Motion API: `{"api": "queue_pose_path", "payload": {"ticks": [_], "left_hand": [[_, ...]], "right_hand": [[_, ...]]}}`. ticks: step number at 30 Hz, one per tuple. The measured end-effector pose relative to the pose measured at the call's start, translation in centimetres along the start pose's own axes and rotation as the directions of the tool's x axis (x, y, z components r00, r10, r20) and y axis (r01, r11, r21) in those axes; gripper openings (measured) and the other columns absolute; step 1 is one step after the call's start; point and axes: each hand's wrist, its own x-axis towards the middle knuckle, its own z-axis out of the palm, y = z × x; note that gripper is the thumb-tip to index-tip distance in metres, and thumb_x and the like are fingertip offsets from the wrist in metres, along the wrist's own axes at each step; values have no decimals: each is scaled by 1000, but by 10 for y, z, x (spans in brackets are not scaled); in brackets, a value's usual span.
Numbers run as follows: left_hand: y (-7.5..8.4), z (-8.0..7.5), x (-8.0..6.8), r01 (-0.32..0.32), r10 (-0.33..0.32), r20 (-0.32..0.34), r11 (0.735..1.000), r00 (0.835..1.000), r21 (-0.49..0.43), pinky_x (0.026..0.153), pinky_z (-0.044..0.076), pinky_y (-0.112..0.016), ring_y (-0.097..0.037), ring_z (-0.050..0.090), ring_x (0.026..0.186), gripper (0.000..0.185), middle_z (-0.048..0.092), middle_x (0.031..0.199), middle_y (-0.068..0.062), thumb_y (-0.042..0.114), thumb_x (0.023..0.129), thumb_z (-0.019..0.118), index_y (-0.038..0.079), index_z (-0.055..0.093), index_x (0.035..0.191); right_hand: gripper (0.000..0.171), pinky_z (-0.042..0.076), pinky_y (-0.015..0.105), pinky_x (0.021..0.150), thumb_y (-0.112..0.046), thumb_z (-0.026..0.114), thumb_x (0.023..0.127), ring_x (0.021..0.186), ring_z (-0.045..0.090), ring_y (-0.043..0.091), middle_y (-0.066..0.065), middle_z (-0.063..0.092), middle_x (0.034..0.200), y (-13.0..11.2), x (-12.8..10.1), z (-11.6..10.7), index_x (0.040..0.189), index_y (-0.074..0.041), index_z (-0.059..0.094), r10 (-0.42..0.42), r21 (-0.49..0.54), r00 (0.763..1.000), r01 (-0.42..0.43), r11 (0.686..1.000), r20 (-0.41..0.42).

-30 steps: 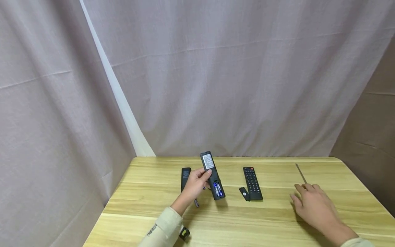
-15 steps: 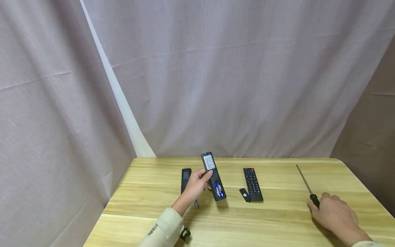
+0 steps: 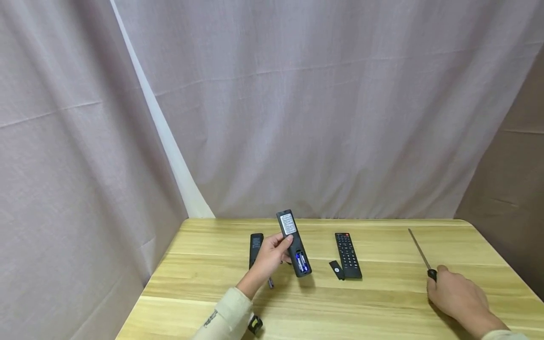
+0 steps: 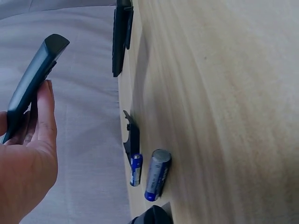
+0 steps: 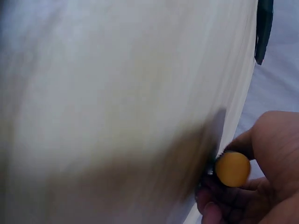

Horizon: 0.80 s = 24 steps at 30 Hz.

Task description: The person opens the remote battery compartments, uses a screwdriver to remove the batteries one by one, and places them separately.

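Note:
My left hand [image 3: 278, 248] holds a black remote [image 3: 294, 242] tilted above the wooden table [image 3: 382, 302], back side up. Its battery bay is uncovered and blue batteries show inside. In the left wrist view the same remote [image 4: 29, 91] rests against my fingers [image 4: 46, 116]. Two loose batteries [image 4: 157, 175] lie on the table beneath. My right hand [image 3: 446, 285] grips the dark handle of a long screwdriver [image 3: 419, 250] at the right. Its orange handle end [image 5: 232, 169] pokes out between my curled fingers.
A second black remote [image 3: 256, 244] lies left of my left hand. A third remote [image 3: 348, 253] lies buttons up at the centre, with a small battery cover [image 3: 336, 269] beside it. Grey curtains hang behind the table and on both sides.
My right hand has slid right and toward me along the screwdriver and closed round its handle. My left hand and its remote have hardly moved.

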Motion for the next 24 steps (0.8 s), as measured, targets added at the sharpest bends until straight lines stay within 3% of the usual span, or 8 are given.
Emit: {"api": "queue_pose_path", "payload": {"ticks": [4, 10, 13, 17, 21, 24], "left_hand": [[-3, 3, 0, 4, -4, 8, 1000, 1000, -16, 76, 69, -30, -8, 73, 79, 38, 77, 108, -23, 27, 112, 57, -4, 68, 130], [-4, 6, 1, 5, -5, -2, 1000, 1000, -21, 78, 70, -30, -8, 74, 81, 38, 77, 109, -22, 28, 112, 56, -3, 68, 131], [-2, 6, 2, 9, -9, 4, 1000, 1000, -21, 78, 70, -30, -9, 75, 82, 39, 77, 112, -21, 30, 113, 54, -1, 67, 133], [-1, 7, 4, 24, -24, 7, 999, 1000, -46, 83, 71, -33, -13, 78, 88, 40, 78, 117, -22, 32, 115, 51, 3, 63, 140], [-1, 8, 8, 32, -34, -10, 994, 999, -100, 88, 71, -38, -16, 81, 92, 43, 79, 119, -22, 34, 116, 47, 6, 57, 147], [0, 8, 12, 35, -38, -16, 990, 999, -136, 86, 71, -40, -16, 81, 87, 44, 79, 117, -24, 35, 116, 45, 7, 56, 148]], "right_hand": [[37, 52, 57, 52, -21, 44, 104, 70, 68, 45, 29, 68, 80, -1, -3, 0, 105, 15, 53, 1, 32, 999, 1, 1000, -42], [35, 53, 62, 55, -19, 43, 106, 71, 67, 55, 33, 65, 78, -4, -4, 2, 102, 15, 49, -15, 61, 994, 22, 998, -109], [33, 52, 59, 53, -18, 42, 107, 68, 67, 48, 27, 64, 74, -7, -6, 1, 101, 14, 46, -21, 89, 993, 32, 996, -118], [29, 44, 45, 48, -17, 38, 109, 62, 56, 30, 15, 58, 73, -17, -10, -3, 108, 12, 43, -37, 150, 990, 58, 987, -139], [26, 35, 35, 47, -16, 39, 110, 61, 49, 23, 8, 53, 72, -36, -16, -7, 113, 9, 46, -78, 162, 970, 118, 980, -232], [23, 33, 34, 46, -19, 42, 112, 60, 48, 22, 5, 51, 70, -53, -22, -9, 108, 3, 50, -108, 141, 950, 155, 978, -293]]}}
